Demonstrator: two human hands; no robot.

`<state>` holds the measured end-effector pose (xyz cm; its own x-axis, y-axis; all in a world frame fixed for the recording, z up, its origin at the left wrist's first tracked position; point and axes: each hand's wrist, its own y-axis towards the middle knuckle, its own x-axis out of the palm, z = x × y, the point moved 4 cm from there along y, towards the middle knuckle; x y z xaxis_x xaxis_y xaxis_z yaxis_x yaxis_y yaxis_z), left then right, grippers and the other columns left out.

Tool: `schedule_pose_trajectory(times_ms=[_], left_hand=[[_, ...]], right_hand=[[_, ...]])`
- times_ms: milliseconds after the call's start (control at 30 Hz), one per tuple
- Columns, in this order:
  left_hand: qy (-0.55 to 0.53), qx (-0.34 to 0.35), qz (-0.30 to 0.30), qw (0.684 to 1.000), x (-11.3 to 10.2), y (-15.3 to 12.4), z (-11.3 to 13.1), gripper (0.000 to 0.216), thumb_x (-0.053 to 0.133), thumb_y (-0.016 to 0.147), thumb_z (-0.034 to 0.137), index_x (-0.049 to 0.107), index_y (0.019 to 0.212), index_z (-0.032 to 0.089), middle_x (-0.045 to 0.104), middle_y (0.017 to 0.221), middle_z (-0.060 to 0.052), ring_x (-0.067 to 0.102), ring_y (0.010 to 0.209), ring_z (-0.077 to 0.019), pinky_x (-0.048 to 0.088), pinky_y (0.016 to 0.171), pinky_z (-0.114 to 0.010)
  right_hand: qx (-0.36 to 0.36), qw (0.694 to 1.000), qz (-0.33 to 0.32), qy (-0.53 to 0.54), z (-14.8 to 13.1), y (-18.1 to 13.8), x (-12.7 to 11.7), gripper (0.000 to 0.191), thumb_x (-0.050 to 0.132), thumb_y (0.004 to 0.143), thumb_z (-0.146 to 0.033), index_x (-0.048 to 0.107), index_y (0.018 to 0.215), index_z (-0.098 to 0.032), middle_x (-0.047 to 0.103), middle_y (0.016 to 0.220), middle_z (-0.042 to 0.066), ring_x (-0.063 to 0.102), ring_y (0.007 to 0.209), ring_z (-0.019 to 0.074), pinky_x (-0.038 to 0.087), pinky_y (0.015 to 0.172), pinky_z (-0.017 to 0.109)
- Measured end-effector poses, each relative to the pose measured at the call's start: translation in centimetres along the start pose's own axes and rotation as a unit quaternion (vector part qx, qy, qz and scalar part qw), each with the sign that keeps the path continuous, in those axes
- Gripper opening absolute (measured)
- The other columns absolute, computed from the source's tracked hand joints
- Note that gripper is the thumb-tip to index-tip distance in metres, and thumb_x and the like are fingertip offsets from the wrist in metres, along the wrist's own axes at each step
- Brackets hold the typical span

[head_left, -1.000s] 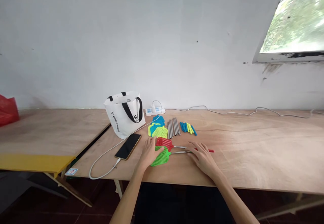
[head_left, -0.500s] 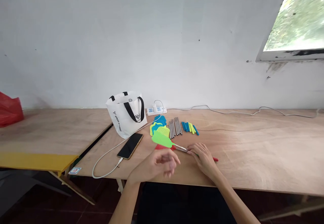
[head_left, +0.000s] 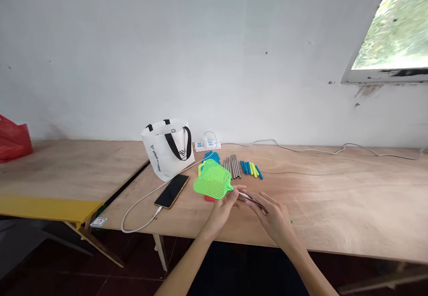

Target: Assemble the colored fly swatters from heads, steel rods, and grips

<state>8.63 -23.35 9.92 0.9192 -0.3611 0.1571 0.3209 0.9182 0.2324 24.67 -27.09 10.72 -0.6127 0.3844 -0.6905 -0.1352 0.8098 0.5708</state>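
A green fly swatter point(head_left: 214, 180) with a mesh head and a metal rod is held up above the table by both hands. My left hand point(head_left: 227, 204) is closed on it where the head's neck meets the rod. My right hand point(head_left: 272, 213) is closed round the rod farther back; a green handle tip pokes out behind it. Below the green head, part of a red mesh swatter head point(head_left: 209, 198) shows on the table, the rest hidden. Behind lie blue swatter heads point(head_left: 214, 155) and a yellow one, partly covered. Several metal tubes point(head_left: 233, 166) lie beside them.
Several blue and yellow handle grips point(head_left: 251, 169) lie right of the tubes. A phone point(head_left: 171, 191) on a white cable and a white tote bag point(head_left: 167, 153) stand to the left. A power strip point(head_left: 207, 145) is by the wall; the table's front edge runs near my forearms.
My left hand has moved right and up and taken hold of the green fly swatter's neck. The swatter has turned so its mesh face shows, and is lifted with my right hand still on it.
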Motion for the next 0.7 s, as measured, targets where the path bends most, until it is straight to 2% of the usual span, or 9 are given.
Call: schedule_pose_trajectory(times_ms=[100,167,233,333,400,500,600,700], left_hand=[[-0.045,0.029,0.069,0.996,1.2,-0.3,-0.6,0.048,0.059,0.092,0.064,0.072,0.092,0.017,0.071,0.114,-0.013,0.065,0.111,-0.0291,0.055,0.089,-0.038],[-0.081,0.043,0.120,0.989,0.6,-0.1,-0.4,0.046,0.062,0.091,0.062,0.070,0.086,0.017,0.073,0.105,-0.012,0.068,0.103,-0.0270,0.054,0.088,-0.038],[-0.124,0.063,0.185,0.973,-1.8,0.4,0.3,0.044,0.067,0.088,0.060,0.068,0.084,0.017,0.073,0.094,-0.010,0.069,0.092,-0.0234,0.054,0.084,-0.036],[-0.155,0.130,0.299,0.933,-7.3,1.0,2.3,0.046,0.075,0.081,0.061,0.065,0.081,0.017,0.071,0.086,-0.005,0.068,0.084,-0.0182,0.054,0.080,-0.031],[-0.148,0.162,0.347,0.912,-10.3,1.1,3.6,0.047,0.081,0.075,0.061,0.065,0.079,0.017,0.070,0.083,-0.004,0.067,0.082,-0.0171,0.053,0.076,-0.028],[-0.133,0.179,0.341,0.913,-11.6,1.0,4.6,0.046,0.082,0.074,0.058,0.064,0.079,0.017,0.069,0.083,-0.004,0.066,0.082,-0.0165,0.052,0.073,-0.026],[-0.147,0.194,0.312,0.918,-10.5,0.9,4.4,0.043,0.076,0.080,0.059,0.062,0.081,0.018,0.068,0.082,-0.003,0.065,0.080,-0.0162,0.053,0.071,-0.026],[-0.123,0.183,0.306,0.926,-9.6,1.2,3.4,0.047,0.067,0.086,0.063,0.056,0.072,0.019,0.067,0.076,-0.004,0.067,0.079,-0.0175,0.053,0.070,-0.027]], right_hand=[[-0.011,0.998,0.028,-0.063,-0.9,-0.3,0.2,0.045,0.035,0.107,-0.048,0.074,0.097,-0.028,0.068,0.073,0.002,0.060,0.055,0.0132,0.032,0.049,0.024],[-0.016,0.995,0.024,-0.097,-0.6,-0.3,0.2,0.047,0.032,0.108,-0.047,0.073,0.093,-0.027,0.069,0.073,0.002,0.061,0.056,0.0128,0.028,0.049,0.024],[-0.017,0.993,0.013,-0.118,0.7,0.0,-0.3,0.047,0.032,0.108,-0.047,0.071,0.091,-0.027,0.070,0.075,0.001,0.063,0.061,0.0132,0.028,0.051,0.024],[-0.027,0.994,0.010,-0.109,4.2,0.7,-1.7,0.046,0.035,0.107,-0.049,0.071,0.090,-0.026,0.072,0.082,0.003,0.066,0.074,0.0157,0.037,0.062,0.024],[-0.039,0.995,0.011,-0.095,6.7,1.1,-2.6,0.046,0.038,0.106,-0.052,0.072,0.091,-0.026,0.074,0.086,0.004,0.067,0.081,0.0180,0.042,0.071,0.026],[-0.019,0.998,0.006,-0.066,9.2,1.2,-3.4,0.046,0.040,0.103,-0.056,0.074,0.093,-0.027,0.075,0.089,0.004,0.068,0.081,0.0196,0.045,0.074,0.029],[0.015,0.999,-0.003,-0.037,10.0,0.8,-3.8,0.046,0.041,0.102,-0.058,0.075,0.095,-0.027,0.075,0.092,0.004,0.069,0.078,0.0196,0.046,0.068,0.029],[0.011,0.999,-0.041,-0.031,9.5,0.5,-3.9,0.046,0.040,0.103,-0.057,0.076,0.098,-0.028,0.074,0.088,0.004,0.069,0.076,0.0194,0.045,0.064,0.027]])
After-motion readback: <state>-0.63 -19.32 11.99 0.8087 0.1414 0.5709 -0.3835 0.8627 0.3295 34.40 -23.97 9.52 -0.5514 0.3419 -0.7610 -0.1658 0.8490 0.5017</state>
